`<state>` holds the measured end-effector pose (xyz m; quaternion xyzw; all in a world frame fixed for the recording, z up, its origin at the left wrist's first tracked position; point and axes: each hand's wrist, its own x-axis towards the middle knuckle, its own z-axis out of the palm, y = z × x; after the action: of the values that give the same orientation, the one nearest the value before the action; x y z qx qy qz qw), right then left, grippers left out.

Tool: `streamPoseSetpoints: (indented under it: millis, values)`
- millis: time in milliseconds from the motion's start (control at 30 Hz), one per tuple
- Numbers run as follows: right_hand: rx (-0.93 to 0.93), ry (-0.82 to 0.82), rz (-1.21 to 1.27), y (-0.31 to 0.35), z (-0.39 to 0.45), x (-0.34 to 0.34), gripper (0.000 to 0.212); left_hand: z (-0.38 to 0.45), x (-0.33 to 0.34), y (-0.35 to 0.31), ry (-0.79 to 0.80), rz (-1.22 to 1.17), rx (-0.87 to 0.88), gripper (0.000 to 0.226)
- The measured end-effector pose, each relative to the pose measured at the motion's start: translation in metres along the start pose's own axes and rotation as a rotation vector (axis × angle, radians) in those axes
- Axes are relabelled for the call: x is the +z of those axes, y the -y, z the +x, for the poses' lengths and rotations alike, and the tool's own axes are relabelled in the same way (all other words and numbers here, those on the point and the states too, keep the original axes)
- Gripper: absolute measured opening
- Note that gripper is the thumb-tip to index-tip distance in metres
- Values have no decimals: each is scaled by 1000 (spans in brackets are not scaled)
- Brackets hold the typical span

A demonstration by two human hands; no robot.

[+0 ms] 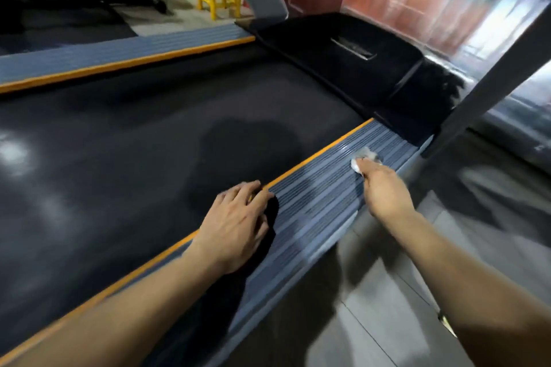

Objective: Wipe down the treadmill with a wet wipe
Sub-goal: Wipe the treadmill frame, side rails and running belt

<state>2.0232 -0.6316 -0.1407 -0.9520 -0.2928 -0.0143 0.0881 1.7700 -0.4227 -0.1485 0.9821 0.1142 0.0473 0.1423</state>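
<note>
We are wiping the ribbed grey side rail: right hand fingers clamped on the crumpled white wet wipe near its front end; left hand rests spread at the orange edge. Next, the rest of the rail likely needs covering.

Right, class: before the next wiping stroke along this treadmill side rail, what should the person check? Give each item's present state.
1. Wet wipe gripped in the right hand: ok.
2. Wipe touching the ribbed side rail: ok.
3. Left hand braced at the rail's orange edge, clear of the wipe: ok.
4. Rail ahead toward the black motor cover free of objects: ok.
5. Wipe still damp: cannot tell.
6. Belt stopped: cannot tell.
</note>
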Motion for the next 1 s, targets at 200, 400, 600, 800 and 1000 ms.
streamPoseSetpoints:
  millis: [200, 400, 600, 800, 1000]
  values:
    - [170, 104, 13, 20, 31, -31, 33, 32, -11, 27, 4, -62, 1, 56]
    - [-17, -114, 124, 14, 79, -40, 33, 124, -4, 58, -57, -13, -88, 57]
    - [-159, -146, 339, 32, 200, -10, 27, 219, 3, 126, -127, 141, -306, 53]
    - [-300, -144, 462, 84, 344, 21, 32, 277, -3, 184, -139, 128, -499, 78]
    - [-470, -165, 489, 152, 453, 60, 35, 278, 3, 190, -109, 130, -517, 67]
